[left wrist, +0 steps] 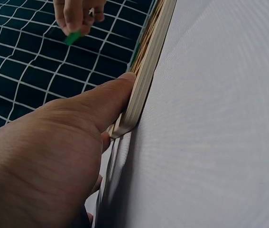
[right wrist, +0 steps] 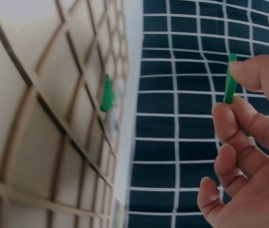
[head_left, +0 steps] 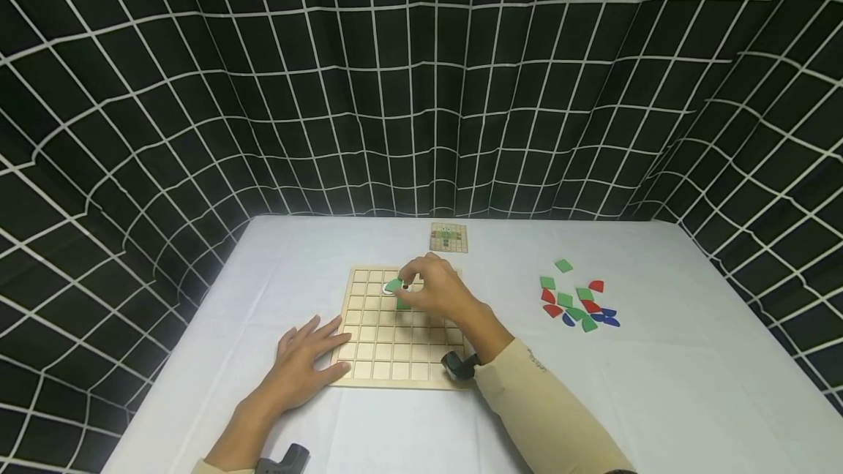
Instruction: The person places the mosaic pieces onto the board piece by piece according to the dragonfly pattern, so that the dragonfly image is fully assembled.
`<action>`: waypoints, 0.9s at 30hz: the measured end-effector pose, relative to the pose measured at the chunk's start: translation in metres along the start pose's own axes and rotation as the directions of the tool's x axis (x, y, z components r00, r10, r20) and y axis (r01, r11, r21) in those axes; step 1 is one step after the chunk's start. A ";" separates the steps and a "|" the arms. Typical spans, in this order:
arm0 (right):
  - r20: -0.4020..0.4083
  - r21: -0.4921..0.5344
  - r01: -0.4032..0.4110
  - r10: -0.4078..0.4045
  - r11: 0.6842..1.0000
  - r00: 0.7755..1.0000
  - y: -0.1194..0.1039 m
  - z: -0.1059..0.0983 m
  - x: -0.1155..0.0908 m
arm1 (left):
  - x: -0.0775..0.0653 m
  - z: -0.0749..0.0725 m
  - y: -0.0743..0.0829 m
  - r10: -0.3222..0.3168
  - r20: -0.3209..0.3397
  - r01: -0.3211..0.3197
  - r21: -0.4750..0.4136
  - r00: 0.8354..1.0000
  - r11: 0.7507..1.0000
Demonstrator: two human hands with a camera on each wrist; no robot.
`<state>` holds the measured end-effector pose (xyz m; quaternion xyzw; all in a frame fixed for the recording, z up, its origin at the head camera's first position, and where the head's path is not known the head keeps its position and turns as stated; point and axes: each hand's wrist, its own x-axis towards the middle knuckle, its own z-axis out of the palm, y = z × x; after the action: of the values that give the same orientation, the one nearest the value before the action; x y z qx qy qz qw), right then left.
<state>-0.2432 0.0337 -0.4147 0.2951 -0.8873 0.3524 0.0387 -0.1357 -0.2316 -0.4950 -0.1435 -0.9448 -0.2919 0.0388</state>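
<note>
A wooden grid board (head_left: 382, 352) lies flat on the white table. Over its upper part, my right hand (head_left: 440, 290) pinches a thin green tile (right wrist: 230, 80) between thumb and fingertips, raised off the board. Below it a green tile (head_left: 403, 305) sits in a cell, and a white piece (head_left: 386, 289) shows beside the held tile, partly covered. My left hand (head_left: 299, 366) lies at the board's left side with fingers spread, thumb and fingertips on its edge. In the left wrist view a fingertip touches the board's layered rim (left wrist: 146, 71).
Behind the board lies a small pattern card (head_left: 448, 238) with a coloured figure on a grid. To the right, loose green tiles (head_left: 564, 300), red quarter-round pieces (head_left: 552, 310) and blue pieces (head_left: 611, 322) are scattered. A dark curtain (head_left: 421, 93) with white grid lines surrounds the table.
</note>
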 end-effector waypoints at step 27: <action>0.194 -0.127 -0.115 0.139 0.985 0.971 0.022 0.037 0.009 | 0.001 0.000 0.000 -0.002 0.001 0.002 0.001 1.000 1.000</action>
<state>-0.2576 0.0179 -0.4527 0.2693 -0.9225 0.2705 -0.0574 -0.1366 -0.2313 -0.4951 -0.1426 -0.9452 -0.2912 0.0379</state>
